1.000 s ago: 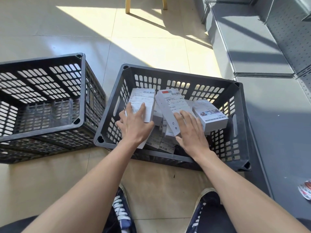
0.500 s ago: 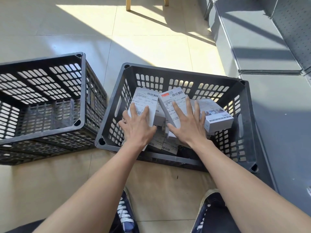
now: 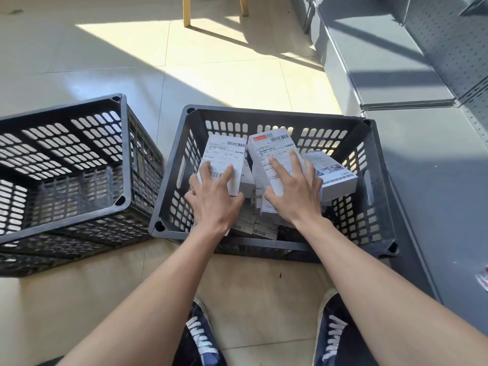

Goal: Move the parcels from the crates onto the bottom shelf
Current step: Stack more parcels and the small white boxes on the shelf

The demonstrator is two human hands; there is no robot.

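A black slotted crate (image 3: 272,113) on the floor in front of me holds several white parcels with barcode labels. My left hand (image 3: 214,199) grips the near end of a white parcel (image 3: 224,154) at the crate's left side. My right hand (image 3: 295,194) spans a red-labelled parcel (image 3: 272,146) in the middle, thumb on its left edge and fingers over its right edge. Another boxed parcel (image 3: 335,175) lies to the right of that hand. The grey bottom shelf (image 3: 433,207) runs along the crate's right side.
A second black crate (image 3: 124,154) stands to the left with nothing in it. Wooden chair legs (image 3: 187,11) stand on the tiled floor beyond. A small red-and-white item (image 3: 483,278) lies on the shelf at the right edge. My shoes (image 3: 203,336) are below.
My right hand slid from the parcel's near end up over its top and now spans its width. My left hand kept its hold on the left parcel.
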